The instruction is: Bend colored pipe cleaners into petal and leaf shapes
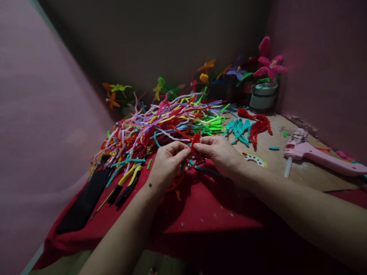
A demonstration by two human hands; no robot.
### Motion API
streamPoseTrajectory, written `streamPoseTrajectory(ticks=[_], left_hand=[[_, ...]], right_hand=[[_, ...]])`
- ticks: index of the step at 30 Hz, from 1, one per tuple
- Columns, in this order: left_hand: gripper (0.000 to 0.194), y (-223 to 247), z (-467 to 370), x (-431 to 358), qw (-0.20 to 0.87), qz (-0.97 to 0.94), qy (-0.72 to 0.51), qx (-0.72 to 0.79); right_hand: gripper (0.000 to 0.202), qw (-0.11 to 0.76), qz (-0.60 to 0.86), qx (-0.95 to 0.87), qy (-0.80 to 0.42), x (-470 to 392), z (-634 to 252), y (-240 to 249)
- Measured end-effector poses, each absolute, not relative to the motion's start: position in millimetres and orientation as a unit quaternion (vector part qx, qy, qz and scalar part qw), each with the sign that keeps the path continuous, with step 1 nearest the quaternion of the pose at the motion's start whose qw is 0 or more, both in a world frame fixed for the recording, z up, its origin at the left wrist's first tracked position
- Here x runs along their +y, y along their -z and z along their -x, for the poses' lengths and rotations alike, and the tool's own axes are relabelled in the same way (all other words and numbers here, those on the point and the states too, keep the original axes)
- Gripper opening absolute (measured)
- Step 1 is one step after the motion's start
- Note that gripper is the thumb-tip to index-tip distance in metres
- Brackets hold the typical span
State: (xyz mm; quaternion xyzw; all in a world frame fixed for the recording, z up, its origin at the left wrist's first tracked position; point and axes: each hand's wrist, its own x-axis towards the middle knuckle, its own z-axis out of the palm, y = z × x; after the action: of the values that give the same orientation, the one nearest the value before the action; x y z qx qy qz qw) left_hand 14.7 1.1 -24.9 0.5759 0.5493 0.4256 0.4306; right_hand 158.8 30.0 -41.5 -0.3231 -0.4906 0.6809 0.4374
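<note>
Between my two hands is a red pipe cleaner (195,147), bent into a narrow loop that stands upright. My left hand (172,158) pinches its lower left side between thumb and fingers. From the right, my right hand (216,151) grips the loop with thumb and forefinger. A red tail seems to hang below the hands, partly hidden by my left hand. Just behind them lies a large heap of pipe cleaners (160,118) in many colours. Finished-looking teal loops (239,130) and red loops (260,128) rest to the right of the heap.
Yellow-and-black pliers (129,185) and a black flat case (83,202) lie on the red cloth (206,214) at left. On the board at right are a pink glue gun (321,154) and a white tape-like ring (255,159). Pipe-cleaner flowers (269,67) stand along the back.
</note>
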Motion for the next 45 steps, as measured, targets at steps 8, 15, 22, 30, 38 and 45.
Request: streamPoseTrajectory(ticks=[8, 15, 22, 30, 38, 45], left_hand=[[0.014, 24, -20, 0, 0.335, -0.603, -0.434, 0.579], [0.014, 30, -21, 1, 0.322, -0.617, -0.412, 0.588], [0.014, 35, -20, 0, 0.287, -0.665, -0.364, 0.586], [0.014, 23, -20, 0, 0.408, -0.565, -0.406, 0.591], [0.011, 26, -24, -2, 0.387, -0.564, -0.407, 0.605], [0.011, 26, -21, -2, 0.443, -0.576, -0.380, 0.572]], right_hand=[[0.013, 0.466, 0.318, -0.509, -0.650, 34, -156, 49], [0.012, 0.465, 0.360, -0.534, -0.607, 30, -155, 46], [0.012, 0.465, 0.378, -0.566, -0.566, 29, -154, 48], [0.013, 0.491, 0.355, -0.488, -0.628, 28, -153, 46], [0.007, 0.486, 0.370, -0.512, -0.604, 30, -154, 48], [0.009, 0.460, 0.363, -0.514, -0.626, 29, -155, 48]])
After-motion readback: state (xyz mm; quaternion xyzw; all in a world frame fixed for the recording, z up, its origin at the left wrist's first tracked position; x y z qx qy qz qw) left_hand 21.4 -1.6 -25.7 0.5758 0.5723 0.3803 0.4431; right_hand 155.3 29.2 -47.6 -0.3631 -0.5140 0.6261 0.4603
